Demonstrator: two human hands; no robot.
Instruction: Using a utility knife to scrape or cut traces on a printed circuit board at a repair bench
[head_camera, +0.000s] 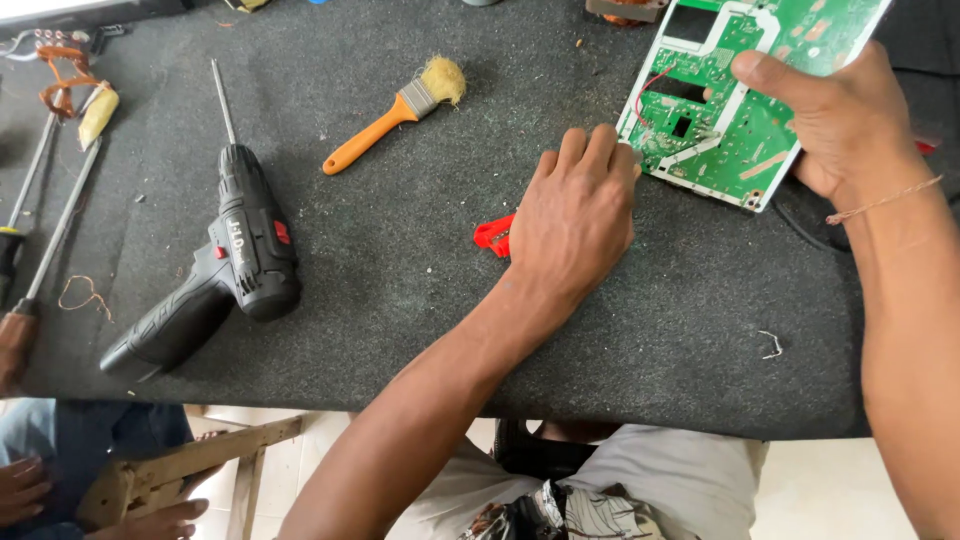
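My right hand (835, 125) grips a green circuit board (745, 95) by its right edge, thumb on top, and holds it tilted above the dark grey mat (400, 270). My left hand (575, 215) lies palm down on the mat just left of the board. Its curled fingers reach the board's lower left corner. A red-handled tool (492, 236) sticks out from under that hand; the rest of the tool is hidden by the palm.
A black cordless drill (225, 270) with a long bit lies at the left. An orange-handled brush (395, 112) is behind it. Screwdrivers (45, 230) and copper wire (60, 85) lie at the far left edge. Another person's hands (40, 495) and a wooden stool (190, 465) are below the table.
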